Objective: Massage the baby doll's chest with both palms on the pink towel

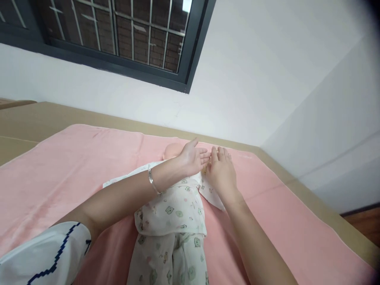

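Observation:
A baby doll [173, 150] in a white long-sleeved top [175, 206] and matching trousers [166, 257] with small green animal prints lies on a pink blanket [113, 154]. Only part of its smooth, peach-coloured head shows. My left hand [194, 158] is over the doll's upper chest, palm turned up, fingers stretched out to the right, holding nothing. Close to those fingertips, my right hand [222, 168] shows its back, with fingers extended, above the sleeve [210, 192] on the right. Whether the fingertips touch is unclear. My hands and left forearm hide the doll's face and neck area.
The blanket covers a tan padded surface [56, 113] that runs up to a white wall [237, 75]. Above it is a dark-framed window [185, 75] with metal bars. A side wall [341, 138] rises on the right, with brown wood [363, 223] low beside it.

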Motion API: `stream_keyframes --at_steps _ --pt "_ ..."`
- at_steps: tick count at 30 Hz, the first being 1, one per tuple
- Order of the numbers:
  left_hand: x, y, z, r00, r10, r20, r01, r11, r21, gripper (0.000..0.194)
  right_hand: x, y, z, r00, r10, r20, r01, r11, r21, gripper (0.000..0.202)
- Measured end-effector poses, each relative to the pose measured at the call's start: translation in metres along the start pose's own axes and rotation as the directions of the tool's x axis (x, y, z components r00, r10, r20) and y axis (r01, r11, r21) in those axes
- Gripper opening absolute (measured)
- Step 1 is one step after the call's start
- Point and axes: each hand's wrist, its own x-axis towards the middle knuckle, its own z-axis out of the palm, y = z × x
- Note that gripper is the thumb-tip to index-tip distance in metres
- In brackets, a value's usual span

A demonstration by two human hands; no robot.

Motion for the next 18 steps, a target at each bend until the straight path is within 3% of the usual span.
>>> stream_keyframes --at_steps 5,10,14,18 --pt "-0.053 -0.020 -0.025 0.999 -0.043 0.013 0.040 0.986 0.163 0.079 -0.004 -0.006 0.000 1.000 0.027 0.006 -0.027 1.000 0.011 0.056" --pt "-0.086 -0.031 -0.048 0.998 -0.058 0.013 0.057 0.995 0.085 0.076 -0.014 -0.036 -0.016 0.997 0.007 0.076 -0.023 0.977 0.214 0.045" --pt "-0.102 -0.029 -0.041 0.995 -0.043 0.095 0.039 0.998 0.044 0.074 -0.046 -0.084 -0.034 0.961 -0.227 0.156 0.137 0.886 0.444 0.057" --pt "-0.114 -0.028 -0.039 0.993 -0.045 0.107 0.033 0.994 0.106 0.082 -0.084 -0.120 -0.050 0.893 -0.425 0.146 0.310 0.817 0.486 0.093"
